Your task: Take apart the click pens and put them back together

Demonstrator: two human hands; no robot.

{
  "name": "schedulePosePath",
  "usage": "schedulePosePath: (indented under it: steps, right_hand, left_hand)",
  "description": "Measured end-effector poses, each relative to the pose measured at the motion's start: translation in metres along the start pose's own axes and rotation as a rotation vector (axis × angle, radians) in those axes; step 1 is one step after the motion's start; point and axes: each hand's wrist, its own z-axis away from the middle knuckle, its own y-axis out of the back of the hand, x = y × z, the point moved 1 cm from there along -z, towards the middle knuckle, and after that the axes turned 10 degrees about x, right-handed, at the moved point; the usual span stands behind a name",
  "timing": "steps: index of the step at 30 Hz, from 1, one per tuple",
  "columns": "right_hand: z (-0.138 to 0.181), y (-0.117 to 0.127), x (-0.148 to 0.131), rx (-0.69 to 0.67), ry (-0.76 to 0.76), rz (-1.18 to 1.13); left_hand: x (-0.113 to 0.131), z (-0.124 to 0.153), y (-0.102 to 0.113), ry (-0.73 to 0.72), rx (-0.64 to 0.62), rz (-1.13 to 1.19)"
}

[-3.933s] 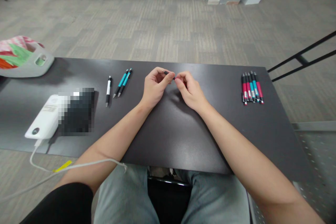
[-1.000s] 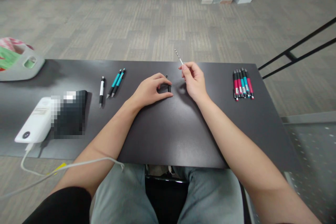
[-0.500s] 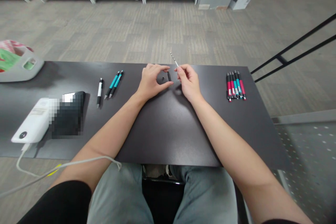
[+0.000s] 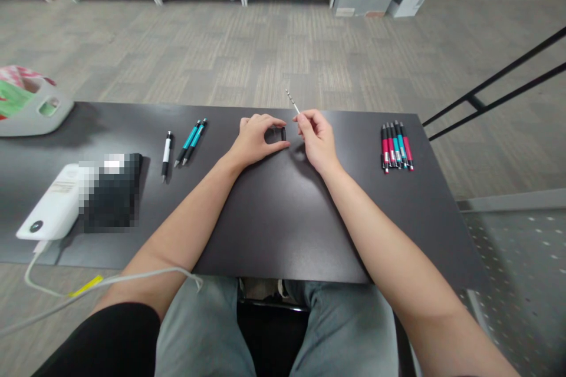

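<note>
My left hand (image 4: 259, 140) rests near the far edge of the table, its thumb and index finger curved around a short black pen part (image 4: 283, 134), with a fingertip at each end. Pinched between the thumb and fingers of my right hand (image 4: 317, 136) is a thin pale pen refill (image 4: 292, 101), slanting up and to the left, with dark marks towards its tip. The two hands are apart, with a small gap between the black part and the right fingertips.
Left of my hands lie a white-and-black pen (image 4: 167, 156) and two blue-and-black pens (image 4: 190, 142). Several red and blue pens (image 4: 397, 146) lie in a row at right. A white power bank (image 4: 52, 203) with cable, a dark blurred object (image 4: 112, 194) and a white basket (image 4: 57, 115) are further left.
My left thumb and index finger have closed in on the black pen part. My right hand stays nearly in place with the refill. The view has shifted slightly.
</note>
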Motion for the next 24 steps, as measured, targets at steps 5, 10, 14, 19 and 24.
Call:
schedulePosePath:
  steps: [5,10,14,19,24]
  right_hand:
    - [0.003,0.000,0.000,-0.030,0.018,0.030]
    - [0.009,0.000,-0.008,-0.174,0.106,0.085]
    - [0.011,0.001,-0.014,-0.231,0.162,0.156]
    - [0.011,0.002,-0.016,-0.232,0.153,0.181]
    - [0.010,0.002,-0.015,-0.214,0.147,0.173]
  left_hand:
    - [0.005,0.014,0.006,0.159,0.285,0.268]
    - [0.008,0.017,0.013,0.228,0.480,0.495]
    - [0.013,0.011,0.017,0.221,0.441,0.497]
    - [0.018,0.010,0.019,0.236,0.453,0.515]
    - [0.010,0.006,0.025,0.242,0.543,0.518]
